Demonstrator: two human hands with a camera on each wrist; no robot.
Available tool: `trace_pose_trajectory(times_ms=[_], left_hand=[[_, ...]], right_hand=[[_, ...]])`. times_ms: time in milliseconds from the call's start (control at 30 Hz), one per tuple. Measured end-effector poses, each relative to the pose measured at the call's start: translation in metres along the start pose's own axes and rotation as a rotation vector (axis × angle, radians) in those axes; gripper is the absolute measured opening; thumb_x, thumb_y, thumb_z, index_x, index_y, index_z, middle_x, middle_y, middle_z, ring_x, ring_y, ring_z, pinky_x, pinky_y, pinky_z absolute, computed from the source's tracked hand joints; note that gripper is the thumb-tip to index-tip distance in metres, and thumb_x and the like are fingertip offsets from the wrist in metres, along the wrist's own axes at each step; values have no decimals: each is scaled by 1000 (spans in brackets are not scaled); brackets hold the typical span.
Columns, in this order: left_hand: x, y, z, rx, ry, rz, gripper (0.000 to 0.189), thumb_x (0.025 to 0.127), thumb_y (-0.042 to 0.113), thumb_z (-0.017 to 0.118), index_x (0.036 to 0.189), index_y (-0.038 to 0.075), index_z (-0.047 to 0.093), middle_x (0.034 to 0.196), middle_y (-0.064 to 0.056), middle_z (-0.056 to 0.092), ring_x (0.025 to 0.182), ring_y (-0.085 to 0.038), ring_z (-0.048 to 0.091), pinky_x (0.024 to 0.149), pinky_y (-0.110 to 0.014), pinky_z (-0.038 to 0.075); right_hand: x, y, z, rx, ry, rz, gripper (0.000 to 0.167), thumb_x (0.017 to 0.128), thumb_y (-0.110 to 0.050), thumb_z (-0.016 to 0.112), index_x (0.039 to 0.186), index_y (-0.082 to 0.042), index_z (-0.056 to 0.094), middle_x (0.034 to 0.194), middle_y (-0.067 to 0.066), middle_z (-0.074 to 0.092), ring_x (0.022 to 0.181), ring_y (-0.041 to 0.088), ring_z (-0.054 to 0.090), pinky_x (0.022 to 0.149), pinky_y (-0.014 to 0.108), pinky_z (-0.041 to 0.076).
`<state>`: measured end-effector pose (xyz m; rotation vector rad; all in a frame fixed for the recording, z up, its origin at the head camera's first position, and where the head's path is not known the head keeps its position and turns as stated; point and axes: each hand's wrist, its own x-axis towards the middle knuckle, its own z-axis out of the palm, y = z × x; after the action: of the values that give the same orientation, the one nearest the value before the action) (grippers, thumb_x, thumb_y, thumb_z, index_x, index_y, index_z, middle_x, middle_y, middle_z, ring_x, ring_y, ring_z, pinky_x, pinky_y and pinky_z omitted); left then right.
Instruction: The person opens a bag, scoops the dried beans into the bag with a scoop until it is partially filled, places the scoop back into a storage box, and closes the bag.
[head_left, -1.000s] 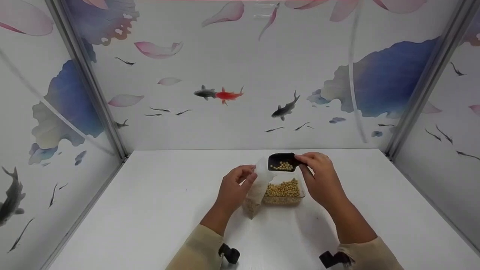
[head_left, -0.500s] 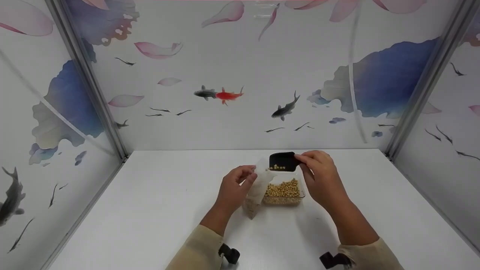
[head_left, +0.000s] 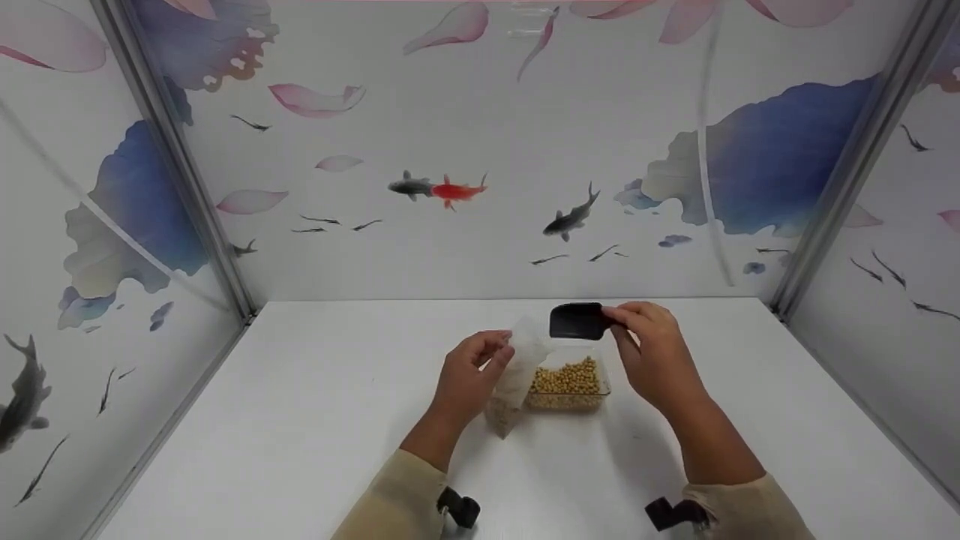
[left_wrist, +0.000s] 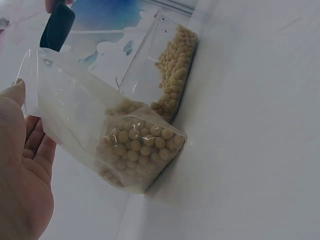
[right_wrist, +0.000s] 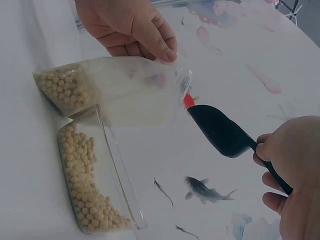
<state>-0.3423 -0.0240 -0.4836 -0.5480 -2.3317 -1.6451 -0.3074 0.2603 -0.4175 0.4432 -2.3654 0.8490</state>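
a smooth, glossy white tabletop (head_left: pixel 300 420) runs back to a flat white rear panel (head_left: pixel 450 262), closed in by a white left side panel (head_left: pixel 30 300) and a white right side panel (head_left: pixel 900 360). straight silver metal posts (head_left: pixel 180 165) slant along the rear corners. the rear panel bears printed pale pink petals (head_left: pixel 315 101), a broad blue-and-grey lotus leaf (head_left: pixel 780 157) and a small red fish (head_left: pixel 456 192); the left one carries a larger dark grey fish (head_left: pixel 22 397). the light is dim, with soft grey shadows (head_left: pixel 637 450) on the tabletop.

Fish-printed wall (head_left: pixel 450 255) between grey metal posts (head_left: pixel 178 165)
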Motion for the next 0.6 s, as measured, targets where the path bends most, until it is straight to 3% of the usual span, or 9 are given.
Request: trace_pose_trajectory(times_ms=[267, 600], left_hand=[[-3, -1, -1, -14, -21, 29, 22, 108, 44, 64, 113, 23, 68, 145, 7, 67, 136, -16, 64, 119, -38, 53], [-2, 0, -1, -18, -17, 41, 23, 108, 44, 64, 113, 22, 68, 145, 5, 67, 136, -18, 64, 119, -40, 53]], right_hand=[[-2, 35, -1, 12, -189, 197, 33, 109, -8, 60, 141, -5, 69, 136, 18, 68, 131, 42, 60, 106, 60, 55], [-3, 44, 11, -60, -392, 203, 31, 108, -3, 59, 136, -3, 71, 130, 19, 70, 126, 43, 63, 103, 57, 58]])
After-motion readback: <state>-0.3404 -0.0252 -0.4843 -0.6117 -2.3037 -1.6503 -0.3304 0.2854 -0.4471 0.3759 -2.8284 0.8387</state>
